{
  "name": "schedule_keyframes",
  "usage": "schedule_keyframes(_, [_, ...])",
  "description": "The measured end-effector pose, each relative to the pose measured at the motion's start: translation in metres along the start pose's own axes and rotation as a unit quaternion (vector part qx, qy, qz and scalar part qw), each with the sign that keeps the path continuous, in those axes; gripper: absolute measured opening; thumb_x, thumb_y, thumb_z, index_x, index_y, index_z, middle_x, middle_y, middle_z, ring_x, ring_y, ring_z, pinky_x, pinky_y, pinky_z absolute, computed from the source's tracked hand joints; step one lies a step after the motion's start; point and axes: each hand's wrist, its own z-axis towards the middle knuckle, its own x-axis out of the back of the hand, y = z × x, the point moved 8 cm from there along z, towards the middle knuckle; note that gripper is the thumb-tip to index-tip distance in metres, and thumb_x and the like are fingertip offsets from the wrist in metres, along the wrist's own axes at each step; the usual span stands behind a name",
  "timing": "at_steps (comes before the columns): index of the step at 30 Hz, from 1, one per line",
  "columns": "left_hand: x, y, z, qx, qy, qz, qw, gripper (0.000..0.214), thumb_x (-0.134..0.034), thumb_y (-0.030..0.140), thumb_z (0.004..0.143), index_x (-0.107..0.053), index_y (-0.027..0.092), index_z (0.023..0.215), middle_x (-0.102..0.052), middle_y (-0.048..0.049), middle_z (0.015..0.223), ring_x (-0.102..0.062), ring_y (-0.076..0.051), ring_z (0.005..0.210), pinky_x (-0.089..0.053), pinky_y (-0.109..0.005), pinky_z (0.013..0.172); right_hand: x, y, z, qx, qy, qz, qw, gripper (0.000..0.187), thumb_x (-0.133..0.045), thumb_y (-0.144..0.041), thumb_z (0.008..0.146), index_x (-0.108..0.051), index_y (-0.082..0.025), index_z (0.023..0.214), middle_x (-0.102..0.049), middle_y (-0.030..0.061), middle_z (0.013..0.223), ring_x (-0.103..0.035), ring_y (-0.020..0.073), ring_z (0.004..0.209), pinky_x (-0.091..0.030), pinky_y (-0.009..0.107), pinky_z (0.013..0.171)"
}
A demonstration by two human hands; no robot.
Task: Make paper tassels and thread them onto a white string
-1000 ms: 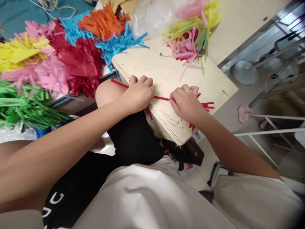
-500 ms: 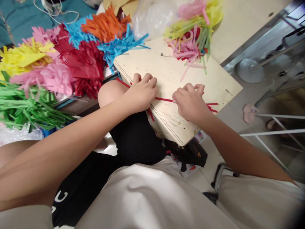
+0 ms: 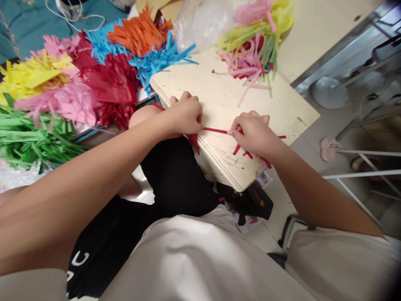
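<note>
Over pale board (image 3: 216, 96), curled hands (image 3: 187, 115) (image 3: 253, 131) pinching red strip (image 3: 215, 130).

Left hand (image 3: 188, 115): palm down, fingers curled inward, knuckles raised, thumb side facing the right hand (image 3: 253, 129). Right hand: thumb and index finger pinched together, directed at the left hand; remaining fingers bent. The hands are near each other, not touching. Left forearm (image 3: 115, 165) and right forearm (image 3: 300, 179) extend rearward from the hands, spreading apart.

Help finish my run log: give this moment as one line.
left hand: holds red strip | right hand: pinches it | strip: straight between hands, over cream board
</note>
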Motion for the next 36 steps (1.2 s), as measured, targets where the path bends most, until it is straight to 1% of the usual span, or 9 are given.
schedule_keyframes(5, [-0.002,-0.001,0.005,0.009,-0.02,0.011,1.0,0.032,-0.077,0.033,0.087,-0.088,0.017,0.112,-0.071,-0.0195,0.13,-0.049,-0.051,0.148,-0.043,-0.074,0.123,-0.004,0.007,0.005,-0.01,-0.002,0.003,1.0,0.025,-0.056,-0.024,0.108,-0.065,-0.019,0.085,-0.072,0.0155,0.1,-0.055,0.0341,0.111,-0.032,0.054,0.105])
schedule_keyframes(10, [-0.015,-0.012,0.017,-0.046,0.053,0.001,0.997,0.023,-0.076,0.035,0.089,-0.085,0.017,0.1,-0.069,-0.019,0.113,-0.053,-0.05,0.139,-0.044,-0.078,0.121,-0.012,0.011,0.01,0.013,0.009,-0.025,1.0,0.03,-0.051,-0.023,0.11,-0.072,-0.019,0.089,-0.07,0.0176,0.095,-0.056,0.0369,0.11,-0.036,0.059,0.106])
schedule_keyframes(14, [-0.021,-0.02,0.024,-0.09,0.1,-0.005,0.991,0.02,-0.077,0.037,0.091,-0.082,0.018,0.095,-0.067,-0.017,0.103,-0.054,-0.048,0.134,-0.047,-0.076,0.119,-0.013,0.009,0.01,0.03,0.026,-0.045,0.998,0.033,-0.048,-0.021,0.111,-0.071,-0.019,0.088,-0.068,0.0176,0.091,-0.054,0.0357,0.105,-0.036,0.06,0.104])
schedule_keyframes(18, [-0.018,-0.017,0.02,-0.063,0.108,0.0,0.992,0.018,-0.077,0.035,0.092,-0.081,0.018,0.098,-0.067,-0.0172,0.107,-0.053,-0.049,0.139,-0.044,-0.079,0.121,-0.003,-0.005,0.001,0.035,0.053,-0.091,0.994,0.029,-0.05,-0.019,0.111,-0.075,-0.017,0.096,-0.069,0.0179,0.1,-0.054,0.0367,0.11,-0.035,0.06,0.104])
schedule_keyframes(22, [-0.016,-0.003,0.004,-0.023,0.095,-0.008,0.995,0.015,-0.075,0.026,0.093,-0.083,0.017,0.101,-0.069,-0.0192,0.121,-0.054,-0.049,0.139,-0.041,-0.078,0.12,0.003,-0.035,-0.012,0.079,0.067,-0.141,0.985,0.024,-0.056,-0.007,0.104,-0.077,-0.017,0.111,-0.073,0.0185,0.116,-0.055,0.0406,0.122,-0.033,0.058,0.106])
schedule_keyframes(27, [-0.018,0.023,-0.015,-0.096,0.13,-0.002,0.987,0.022,-0.062,0.012,0.099,-0.084,0.017,0.097,-0.077,-0.0177,0.114,-0.058,-0.041,0.13,-0.04,-0.069,0.118,-0.007,-0.054,-0.017,0.102,0.05,-0.162,0.98,0.044,-0.046,0.009,0.094,-0.074,-0.016,0.115,-0.077,0.018,0.121,-0.059,0.0369,0.123,-0.03,0.051,0.104])
schedule_keyframes(30, [-0.019,0.032,-0.018,-0.125,0.148,0.039,0.98,0.027,-0.061,0.01,0.102,-0.086,0.017,0.096,-0.079,-0.0167,0.104,-0.06,-0.039,0.128,-0.041,-0.066,0.115,-0.006,-0.052,-0.014,0.086,0.059,-0.139,0.985,0.038,-0.044,0.005,0.099,-0.072,-0.015,0.113,-0.079,0.0174,0.117,-0.062,0.0355,0.119,-0.03,0.049,0.101])
schedule_keyframes(33, [-0.018,0.042,-0.019,-0.14,0.171,0.078,0.972,0.028,-0.063,0.009,0.105,-0.089,0.017,0.098,-0.081,-0.0176,0.1,-0.061,-0.038,0.124,-0.042,-0.063,0.111,-0.005,-0.048,-0.009,0.086,0.069,-0.122,0.986,0.024,-0.047,-0.009,0.108,-0.071,-0.016,0.109,-0.079,0.0172,0.113,-0.065,0.0357,0.114,-0.029,0.047,0.096])
schedule_keyframes(36, [-0.02,0.054,-0.024,-0.159,0.181,0.108,0.965,0.031,-0.061,0.011,0.108,-0.092,0.015,0.102,-0.08,-0.0201,0.1,-0.062,-0.038,0.119,-0.04,-0.061,0.108,-0.004,-0.042,-0.003,0.092,0.084,-0.128,0.984,0.019,-0.051,-0.017,0.11,-0.068,-0.017,0.102,-0.078,0.0163,0.106,-0.065,0.0354,0.108,-0.027,0.045,0.09])
